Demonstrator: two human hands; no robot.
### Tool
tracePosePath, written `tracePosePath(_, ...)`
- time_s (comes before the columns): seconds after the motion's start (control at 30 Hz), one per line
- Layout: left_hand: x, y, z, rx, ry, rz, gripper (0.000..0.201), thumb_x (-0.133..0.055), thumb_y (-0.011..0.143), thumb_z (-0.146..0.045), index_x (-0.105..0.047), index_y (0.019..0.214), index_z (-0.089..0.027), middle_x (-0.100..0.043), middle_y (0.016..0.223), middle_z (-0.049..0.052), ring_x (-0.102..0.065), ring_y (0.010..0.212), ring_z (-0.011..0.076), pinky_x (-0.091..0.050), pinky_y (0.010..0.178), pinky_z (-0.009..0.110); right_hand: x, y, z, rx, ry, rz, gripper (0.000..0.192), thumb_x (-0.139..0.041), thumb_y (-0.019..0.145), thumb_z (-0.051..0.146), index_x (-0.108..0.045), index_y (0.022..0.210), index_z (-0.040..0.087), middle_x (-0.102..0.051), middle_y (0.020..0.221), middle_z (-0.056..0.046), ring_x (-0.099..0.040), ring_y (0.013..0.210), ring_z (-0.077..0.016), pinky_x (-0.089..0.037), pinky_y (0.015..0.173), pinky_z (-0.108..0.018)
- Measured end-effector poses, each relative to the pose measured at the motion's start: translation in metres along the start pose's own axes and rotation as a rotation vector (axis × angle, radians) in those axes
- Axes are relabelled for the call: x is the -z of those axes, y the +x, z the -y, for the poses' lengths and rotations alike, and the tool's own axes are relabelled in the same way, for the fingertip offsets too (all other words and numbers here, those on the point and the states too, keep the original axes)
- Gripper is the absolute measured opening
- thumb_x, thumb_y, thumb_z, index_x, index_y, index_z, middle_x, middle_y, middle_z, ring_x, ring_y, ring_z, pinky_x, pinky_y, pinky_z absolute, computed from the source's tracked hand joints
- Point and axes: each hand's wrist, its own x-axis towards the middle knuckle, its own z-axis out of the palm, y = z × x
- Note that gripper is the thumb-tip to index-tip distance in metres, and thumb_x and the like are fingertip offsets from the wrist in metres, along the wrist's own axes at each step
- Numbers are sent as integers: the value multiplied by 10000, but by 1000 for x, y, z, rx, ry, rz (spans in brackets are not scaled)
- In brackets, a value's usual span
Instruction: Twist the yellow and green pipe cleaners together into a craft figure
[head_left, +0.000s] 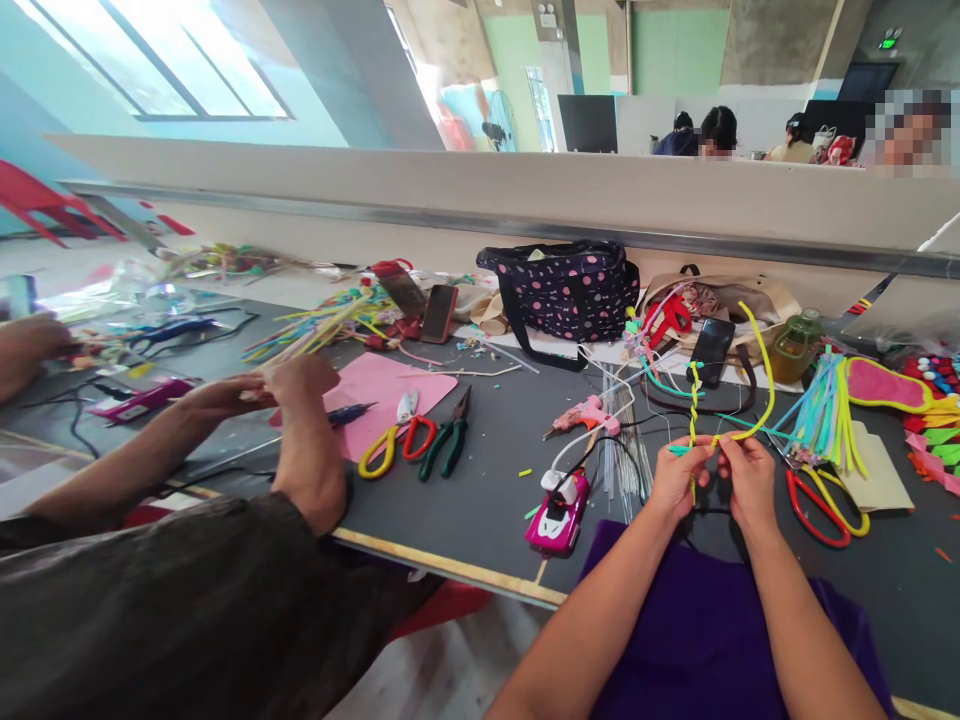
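"Dark tabletop's packed, what's being held?"

"Yellow pipe cleaner, over the near side: left hand pinching its twisted part, right hand the curved tail, probably for steadiness, contact's tiny."

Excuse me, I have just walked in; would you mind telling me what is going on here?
At the table's edge, the left hand grips a twisted yellow stem, while the right hand pinches a yellow pipe cleaner that curves upward. Red-and-yellow-handled scissors lie to the right, and a pink glue gun to the left. Further left, a co-worker's hands are together; what they hold is unclear.
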Motion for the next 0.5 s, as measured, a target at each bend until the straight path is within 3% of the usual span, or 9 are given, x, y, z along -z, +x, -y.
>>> tracePosePath(0.23,0,-2,-5,63,-23,73,282,-777,543,-207,-696,783,-82,-623,610,22,-426,410,46,-247,352,190,-1,-1,4,-43,81,28,248,-759,634,347,-621,726,163,-522,541,53,-438,470,-71,-332,390,-178)
tracePosePath(0.5,0,-1,-5,51,25,48,283,-785,525,-215,-688,757,-87,-587,564,-1,-409,395,40,-263,354,189,4,0,5,-62,39,79,274,-757,628,364,-639,778,167,-566,668,24,-467,516,-79,-353,379,-176)
